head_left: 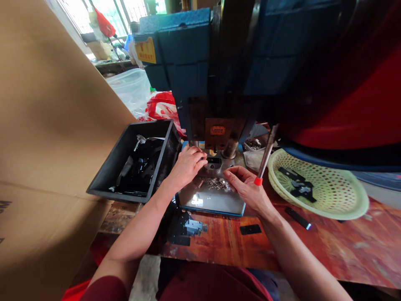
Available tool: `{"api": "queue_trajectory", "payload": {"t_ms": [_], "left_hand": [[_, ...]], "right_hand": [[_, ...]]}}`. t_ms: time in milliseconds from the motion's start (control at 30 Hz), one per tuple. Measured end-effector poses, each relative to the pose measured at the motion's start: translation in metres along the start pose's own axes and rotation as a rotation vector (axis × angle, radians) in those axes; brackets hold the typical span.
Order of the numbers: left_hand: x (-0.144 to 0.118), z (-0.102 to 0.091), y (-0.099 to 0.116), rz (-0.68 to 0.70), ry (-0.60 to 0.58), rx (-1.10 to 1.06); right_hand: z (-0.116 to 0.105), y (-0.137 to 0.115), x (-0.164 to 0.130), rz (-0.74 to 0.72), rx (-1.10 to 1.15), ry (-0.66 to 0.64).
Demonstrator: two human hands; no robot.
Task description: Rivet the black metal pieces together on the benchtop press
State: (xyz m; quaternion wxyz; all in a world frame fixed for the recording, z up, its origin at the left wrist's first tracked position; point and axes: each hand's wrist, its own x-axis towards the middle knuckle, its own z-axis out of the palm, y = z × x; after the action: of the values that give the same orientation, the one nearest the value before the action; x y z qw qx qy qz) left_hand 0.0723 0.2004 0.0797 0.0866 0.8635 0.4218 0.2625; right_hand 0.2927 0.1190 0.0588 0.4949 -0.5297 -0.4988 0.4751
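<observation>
Under the ram of a blue press (219,121), a flat black plate (214,160) lies in the metal die (213,168). My left hand (189,164) is at the die's left side, with fingers closed at the plate's left end; the fingertips are partly hidden. My right hand (247,186) is to the right of the die, thumb and forefinger pinched together. Whatever they may hold is too small to make out. Small metal scraps (217,184) are scattered on the press's grey base plate (213,200) between my hands.
A black bin (159,167) of dark plates stands at left, beside a large cardboard sheet (56,125). Loose black plates (250,229) lie on the wooden table (219,242). At right are a pale green basket (338,192) and a red-ended lever (266,154). Another person (131,42) is behind.
</observation>
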Motion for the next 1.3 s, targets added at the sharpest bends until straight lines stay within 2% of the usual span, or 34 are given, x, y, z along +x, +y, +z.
{"api": "queue_trajectory", "payload": {"t_ms": [200,367,767,1000,1300], "left_hand": [[-0.003,-0.001,0.004,0.001,0.016,0.017],[-0.009,-0.001,0.01,0.065,0.054,0.092],[-0.012,0.001,0.012,0.08,0.015,0.128],[-0.01,0.001,0.014,0.064,-0.003,0.169],[-0.01,-0.004,0.018,0.061,-0.032,0.18]], "right_hand": [[-0.004,0.004,-0.002,-0.007,-0.019,-0.022],[-0.012,0.009,-0.004,0.004,-0.036,-0.005],[-0.027,0.0,-0.008,0.004,-0.042,0.111],[-0.03,-0.008,-0.008,0.009,-0.043,0.13],[-0.028,-0.006,-0.009,0.008,-0.06,0.131]]}}
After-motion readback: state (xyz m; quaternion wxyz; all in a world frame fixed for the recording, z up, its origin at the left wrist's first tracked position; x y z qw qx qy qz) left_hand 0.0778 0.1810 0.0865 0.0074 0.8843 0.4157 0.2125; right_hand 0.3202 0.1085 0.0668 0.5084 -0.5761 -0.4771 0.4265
